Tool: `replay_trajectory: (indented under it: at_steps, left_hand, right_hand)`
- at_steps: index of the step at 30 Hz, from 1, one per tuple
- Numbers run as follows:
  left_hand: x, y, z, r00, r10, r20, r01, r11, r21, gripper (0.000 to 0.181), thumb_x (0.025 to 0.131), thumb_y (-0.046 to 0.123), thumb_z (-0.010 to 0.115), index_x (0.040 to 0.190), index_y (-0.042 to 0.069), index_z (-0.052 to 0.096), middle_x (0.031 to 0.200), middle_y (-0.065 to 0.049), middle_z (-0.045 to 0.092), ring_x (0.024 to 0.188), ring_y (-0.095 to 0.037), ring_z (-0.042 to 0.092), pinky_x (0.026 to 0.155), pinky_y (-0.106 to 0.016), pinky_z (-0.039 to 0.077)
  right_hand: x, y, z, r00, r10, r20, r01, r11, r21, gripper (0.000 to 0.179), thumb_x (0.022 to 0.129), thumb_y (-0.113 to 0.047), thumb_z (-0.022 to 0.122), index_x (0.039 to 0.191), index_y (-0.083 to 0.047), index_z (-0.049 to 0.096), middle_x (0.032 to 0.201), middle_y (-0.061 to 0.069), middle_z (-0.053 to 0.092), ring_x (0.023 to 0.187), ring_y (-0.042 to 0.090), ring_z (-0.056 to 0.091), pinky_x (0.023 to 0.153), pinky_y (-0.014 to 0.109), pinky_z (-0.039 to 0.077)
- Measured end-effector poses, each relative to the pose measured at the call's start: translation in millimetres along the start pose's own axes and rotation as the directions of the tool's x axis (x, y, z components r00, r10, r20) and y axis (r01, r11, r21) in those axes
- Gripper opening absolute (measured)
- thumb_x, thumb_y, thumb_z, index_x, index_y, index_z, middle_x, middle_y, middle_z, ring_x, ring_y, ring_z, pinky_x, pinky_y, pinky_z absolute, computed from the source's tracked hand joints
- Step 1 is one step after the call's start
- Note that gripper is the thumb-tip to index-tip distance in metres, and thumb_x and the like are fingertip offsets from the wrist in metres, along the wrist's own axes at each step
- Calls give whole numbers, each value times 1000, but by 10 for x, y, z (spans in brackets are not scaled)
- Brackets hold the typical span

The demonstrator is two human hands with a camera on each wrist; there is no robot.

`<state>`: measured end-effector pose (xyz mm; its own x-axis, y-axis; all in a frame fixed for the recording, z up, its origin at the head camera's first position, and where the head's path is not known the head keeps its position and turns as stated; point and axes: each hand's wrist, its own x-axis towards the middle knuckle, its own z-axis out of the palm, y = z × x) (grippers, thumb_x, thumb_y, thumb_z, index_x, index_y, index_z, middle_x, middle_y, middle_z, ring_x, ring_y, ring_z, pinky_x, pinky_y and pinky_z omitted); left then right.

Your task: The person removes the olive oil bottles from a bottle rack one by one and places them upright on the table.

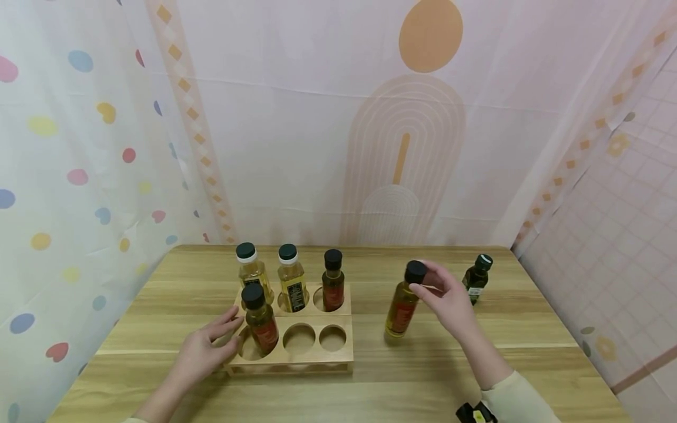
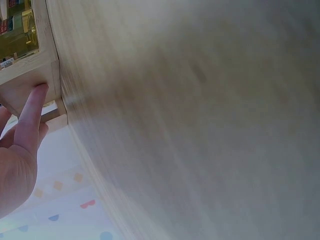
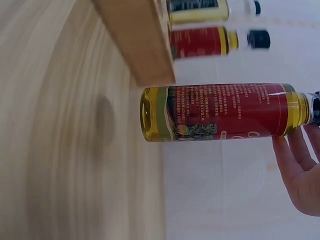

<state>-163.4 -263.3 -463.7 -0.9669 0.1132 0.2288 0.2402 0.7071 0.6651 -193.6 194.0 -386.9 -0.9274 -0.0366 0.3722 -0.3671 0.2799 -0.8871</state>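
From here I see the right hand (image 1: 446, 301) pinching the red-label oil bottle (image 1: 401, 314) near its black cap (image 1: 415, 272). It hangs in the air, right of the wooden rack (image 1: 344, 356). The left hand (image 1: 203, 351) touches the rack's side, fingers not wrapped around anything. The bottle looks like hard, slick glass, probably a bit heavy and breakable; its thin neck seems easiest to hold.

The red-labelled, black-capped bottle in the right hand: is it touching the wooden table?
No, the right wrist view shows a gap between bottle and table.
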Motion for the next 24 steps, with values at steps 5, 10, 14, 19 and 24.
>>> replay_trajectory:
  at_steps: [5, 10, 14, 19, 24]
  left_hand:
    - [-3, 0, -4, 1000, 14, -3, -14, 1000, -15, 39, 88, 14, 74, 126, 2, 68, 145, -12, 51, 127, -40, 51, 89, -17, 43]
    - [-4, -8, -1, 1000, 22, -10, -22, 1000, -14, 39, 88, 13, 74, 125, 3, 68, 144, -13, 52, 125, -40, 52, 90, -18, 43]
    - [-6, -14, 0, 1000, 19, -11, -19, 1000, -19, 38, 88, 12, 74, 125, 2, 68, 144, -13, 52, 125, -40, 53, 89, -18, 43]
    - [-7, -20, 2, 1000, 18, -9, -18, 1000, -25, 38, 88, 12, 74, 125, 2, 68, 144, -13, 52, 125, -40, 52, 86, -20, 47]
    - [1, -32, 9, 1000, 23, -11, -23, 1000, -17, 38, 88, 13, 74, 124, 2, 69, 144, -12, 51, 125, -39, 52, 87, -22, 48]
  right_hand:
    - [-76, 161, -226, 998, -5, -67, 4, 1000, -20, 39, 90, -3, 71, 128, 1, 60, 102, 0, 70, 93, 3, 64, 80, 18, 52]
    - [-133, 268, -411, 990, 31, -134, -44, 995, -92, 40, 92, -6, 71, 129, 1, 59, 98, -14, 67, 90, -1, 61, 78, 14, 49]
    - [-151, 325, -535, 981, 70, -181, -92, 989, -116, 39, 93, -9, 70, 129, 1, 57, 94, -20, 64, 89, -3, 60, 78, 12, 48]
    - [-169, 379, -669, 966, 83, -243, -114, 987, -113, 42, 93, -7, 69, 131, 4, 55, 94, -26, 62, 89, -6, 59, 78, 10, 47]
    - [-165, 420, -786, 952, 85, -294, -125, 985, -119, 41, 93, -7, 69, 130, 6, 54, 92, -28, 61, 88, -8, 58, 77, 9, 47]
